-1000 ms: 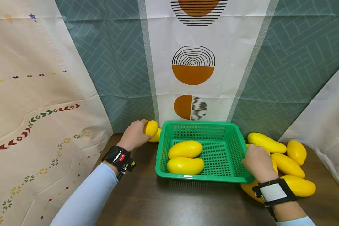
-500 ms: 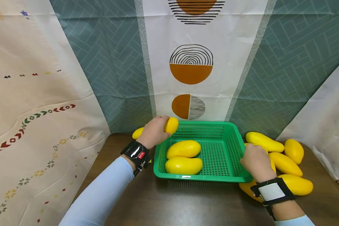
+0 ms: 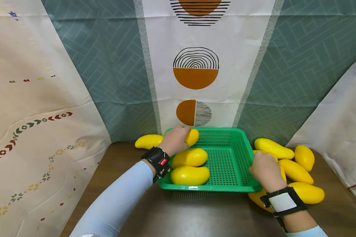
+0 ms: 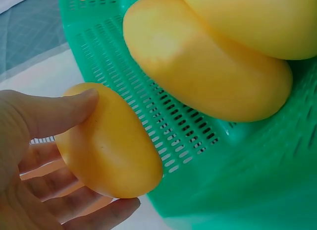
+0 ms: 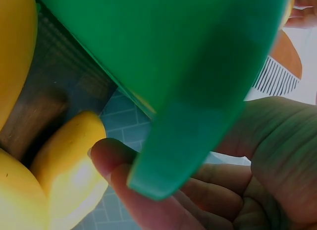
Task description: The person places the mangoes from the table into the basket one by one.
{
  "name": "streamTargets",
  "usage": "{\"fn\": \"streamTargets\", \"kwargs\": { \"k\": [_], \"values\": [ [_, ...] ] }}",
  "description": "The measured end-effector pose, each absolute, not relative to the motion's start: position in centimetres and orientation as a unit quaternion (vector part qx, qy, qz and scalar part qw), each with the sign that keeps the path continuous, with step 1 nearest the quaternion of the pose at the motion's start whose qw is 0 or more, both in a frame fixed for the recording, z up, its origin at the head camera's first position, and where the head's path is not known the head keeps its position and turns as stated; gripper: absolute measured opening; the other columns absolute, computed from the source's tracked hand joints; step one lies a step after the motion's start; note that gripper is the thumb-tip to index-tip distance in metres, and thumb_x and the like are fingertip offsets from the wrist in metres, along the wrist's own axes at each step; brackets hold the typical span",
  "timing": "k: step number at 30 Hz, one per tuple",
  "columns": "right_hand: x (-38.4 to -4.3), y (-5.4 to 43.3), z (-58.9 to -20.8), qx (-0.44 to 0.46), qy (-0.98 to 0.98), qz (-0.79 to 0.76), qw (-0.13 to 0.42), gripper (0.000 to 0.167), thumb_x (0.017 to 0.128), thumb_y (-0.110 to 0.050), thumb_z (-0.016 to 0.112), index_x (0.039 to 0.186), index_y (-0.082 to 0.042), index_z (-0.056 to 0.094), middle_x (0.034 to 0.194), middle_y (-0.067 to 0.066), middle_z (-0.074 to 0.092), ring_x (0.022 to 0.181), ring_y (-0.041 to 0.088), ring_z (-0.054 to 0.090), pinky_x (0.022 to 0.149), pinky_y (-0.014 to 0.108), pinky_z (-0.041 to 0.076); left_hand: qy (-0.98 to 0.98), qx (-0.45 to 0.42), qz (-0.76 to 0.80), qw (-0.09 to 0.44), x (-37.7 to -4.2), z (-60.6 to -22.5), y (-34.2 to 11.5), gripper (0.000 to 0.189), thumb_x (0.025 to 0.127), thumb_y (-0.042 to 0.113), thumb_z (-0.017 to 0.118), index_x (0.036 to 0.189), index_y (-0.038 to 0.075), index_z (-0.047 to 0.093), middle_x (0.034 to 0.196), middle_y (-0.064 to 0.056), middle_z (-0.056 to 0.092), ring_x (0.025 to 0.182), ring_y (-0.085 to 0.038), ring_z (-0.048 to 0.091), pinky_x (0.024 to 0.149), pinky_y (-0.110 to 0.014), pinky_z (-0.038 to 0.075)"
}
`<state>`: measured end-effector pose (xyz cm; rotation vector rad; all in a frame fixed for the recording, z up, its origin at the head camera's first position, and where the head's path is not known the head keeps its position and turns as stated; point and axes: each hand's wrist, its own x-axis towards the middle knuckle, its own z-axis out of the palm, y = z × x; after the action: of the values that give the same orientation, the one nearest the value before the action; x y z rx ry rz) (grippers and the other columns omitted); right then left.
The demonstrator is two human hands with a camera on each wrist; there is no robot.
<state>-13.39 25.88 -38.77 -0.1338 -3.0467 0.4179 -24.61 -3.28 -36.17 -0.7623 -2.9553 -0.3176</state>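
Observation:
My left hand [image 3: 174, 141] holds a yellow mango [image 3: 192, 137] over the back left part of a green plastic basket [image 3: 213, 188]. In the left wrist view the thumb lies on one side of this mango [image 4: 111, 145], and the fingers are curled behind it. Two more mangoes, a rear one [image 3: 190, 157] and a front one [image 3: 190, 175], lie side by side in the basket's left half. At the basket's right side, my right hand [image 3: 267, 171] grips the rim [image 5: 188, 136], as the right wrist view shows close up.
Several mangoes [image 3: 296, 171] are grouped on the brown table [image 3: 195, 217] right of the basket, around the right hand. Another mango [image 3: 148, 141] lies at the back left, by the patterned cloth [image 3: 130, 118] that hangs behind the table.
The left hand has carried its mango rightward from beside the basket to over its back left part, uncovering the mango left on the table. The right hand keeps its grip on the rim.

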Motion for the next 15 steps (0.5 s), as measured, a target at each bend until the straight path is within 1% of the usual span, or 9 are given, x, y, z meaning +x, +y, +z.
{"fn": "streamTargets", "kwargs": {
  "k": [5,12,15],
  "values": [
    [-13.5,25.9,-38.8,-0.042,-0.989,0.137,0.036,0.022,0.075,-0.004,0.066,0.061,-0.002,0.050,0.051,0.005,0.036,0.046,0.022,0.044,0.041,0.027,0.035,-0.965,-0.246,-0.084,0.019,-25.1,-36.7,-2.8,0.057,0.079,0.021,0.072,0.131,0.014,0.051,0.121,-0.009,0.057,0.097,-0.021,0.058,0.074,-0.035,0.052],
    [-13.5,26.0,-39.0,-0.045,-0.989,0.134,0.033,0.024,0.075,-0.005,0.067,0.059,-0.003,0.049,0.050,0.003,0.036,0.045,0.021,0.044,0.041,0.027,0.035,-0.966,-0.246,-0.075,-0.017,-25.5,-37.2,-2.4,0.051,0.081,0.019,0.069,0.128,0.012,0.053,0.122,-0.010,0.057,0.096,-0.021,0.058,0.074,-0.034,0.051],
    [-13.5,26.0,-39.0,-0.041,-0.990,0.132,0.040,0.024,0.074,-0.004,0.066,0.058,-0.004,0.049,0.049,0.003,0.035,0.044,0.021,0.044,0.041,0.026,0.035,-0.966,-0.248,-0.073,-0.024,-25.7,-37.5,-2.3,0.048,0.081,0.017,0.069,0.126,0.012,0.054,0.118,-0.009,0.059,0.095,-0.020,0.058,0.074,-0.032,0.051]
  ]
}}
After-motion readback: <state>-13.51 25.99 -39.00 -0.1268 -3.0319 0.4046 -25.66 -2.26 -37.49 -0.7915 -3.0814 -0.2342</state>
